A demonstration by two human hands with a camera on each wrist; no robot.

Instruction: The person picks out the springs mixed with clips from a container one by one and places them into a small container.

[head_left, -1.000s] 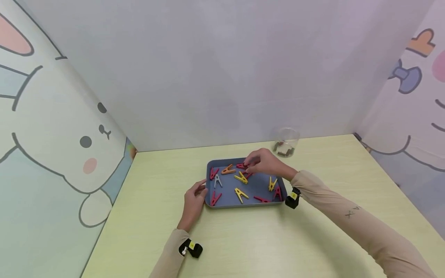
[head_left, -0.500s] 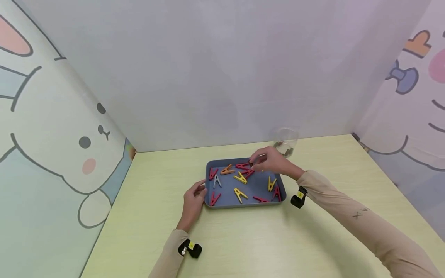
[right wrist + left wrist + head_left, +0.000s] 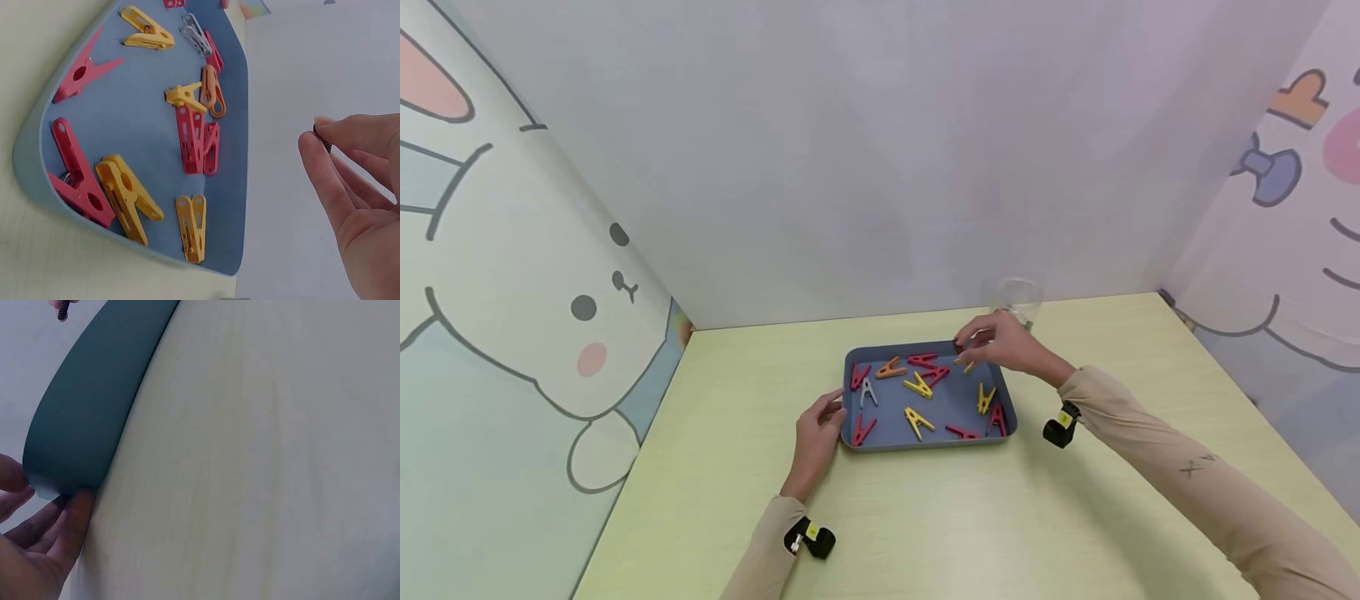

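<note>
A small dark ribbed piece (image 3: 322,139), like a screw or spring, is pinched between the thumb and fingertips of my right hand (image 3: 1009,340). That hand hovers over the tray's far right corner. My left hand (image 3: 817,431) rests with its fingers against the left end of the blue-grey tray (image 3: 955,446), its fingertips at the outer wall near the front corner in the left wrist view. Inside the tray lie several spring clips: red clips (image 3: 191,140), yellow clips (image 3: 128,197), an orange clip (image 3: 891,368) and a grey clip (image 3: 868,392).
Behind the right hand stands a clear round container (image 3: 1022,293), partly hidden, near the wall. The pale wooden table (image 3: 925,525) meets a white back wall (image 3: 880,208), with cartoon-printed panels (image 3: 550,292) on both sides.
My right hand has moved right and slightly back, away from the red clips, and a yellow clip below it has come into sight. My left hand has stayed at the tray.
</note>
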